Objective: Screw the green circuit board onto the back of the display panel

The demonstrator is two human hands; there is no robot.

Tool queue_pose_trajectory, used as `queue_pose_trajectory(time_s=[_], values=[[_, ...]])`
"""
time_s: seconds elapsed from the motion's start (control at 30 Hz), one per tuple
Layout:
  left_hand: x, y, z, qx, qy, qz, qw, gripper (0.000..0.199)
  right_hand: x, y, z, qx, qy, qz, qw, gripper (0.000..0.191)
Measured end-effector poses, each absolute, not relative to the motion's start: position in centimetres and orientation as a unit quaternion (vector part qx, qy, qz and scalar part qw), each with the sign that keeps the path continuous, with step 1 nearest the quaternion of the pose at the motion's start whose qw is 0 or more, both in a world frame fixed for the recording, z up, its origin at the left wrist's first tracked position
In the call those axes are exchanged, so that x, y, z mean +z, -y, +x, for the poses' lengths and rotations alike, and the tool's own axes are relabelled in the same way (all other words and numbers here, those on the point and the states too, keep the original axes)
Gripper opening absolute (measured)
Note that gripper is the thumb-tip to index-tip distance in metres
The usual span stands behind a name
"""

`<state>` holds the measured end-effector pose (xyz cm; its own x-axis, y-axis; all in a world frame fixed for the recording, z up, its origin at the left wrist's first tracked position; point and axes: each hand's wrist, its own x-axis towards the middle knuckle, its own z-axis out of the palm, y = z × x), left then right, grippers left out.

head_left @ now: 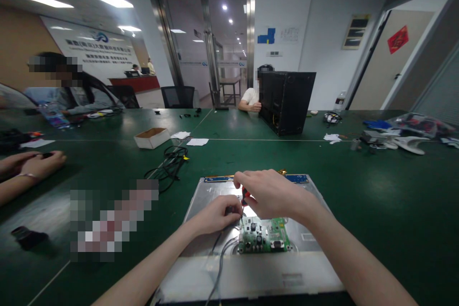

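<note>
A flat metal panel [201, 267] lies on the green table, with a green circuit board [265, 236] on its middle and a blue strip board [297, 178] along its far edge. My right hand [267, 193] is closed around a red and black screwdriver [245, 196], held upright with its shaft pointing down at the board's far left corner. Beside the shaft, my left hand [224, 213] has its fingers curled together at that same corner; what they pinch, if anything, is hidden. Thin grey wires [221, 267] run from the board's left side toward the panel's near edge.
Black cables [172, 162] and an open white box [152, 138] sit beyond the panel to the left. A black computer case [287, 103] stands at the far side, held by a person. Another person's hands [43, 167] are at the left. Plastic scraps [410, 143] lie far right.
</note>
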<state>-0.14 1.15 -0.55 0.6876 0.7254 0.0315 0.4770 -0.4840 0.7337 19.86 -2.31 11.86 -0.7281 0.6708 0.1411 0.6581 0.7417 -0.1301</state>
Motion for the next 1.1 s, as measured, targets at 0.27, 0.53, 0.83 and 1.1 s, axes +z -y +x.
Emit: queue_pose_trajectory(time_s=[0.27,0.53,0.83,1.1], values=[[-0.1,-0.9,0.2,0.18,-0.355,0.839,0.371,0.01,12.0,2.4,19.5,0.001,0.918,-0.385,0.094,0.019],[0.2,-0.8,0.2,0.176,-0.363,0.837,0.369,0.007,11.8,2.2,19.3,-0.034,0.91,-0.405,0.086,0.018],[-0.5,-1.0,0.1,0.179,-0.363,0.837,0.368,0.007,11.4,2.2,19.2,-0.019,0.923,-0.367,0.112,0.019],[-0.8,-1.2,0.0,0.178,-0.355,0.842,0.365,0.011,11.6,2.4,19.5,0.001,0.932,-0.349,0.1,0.02]])
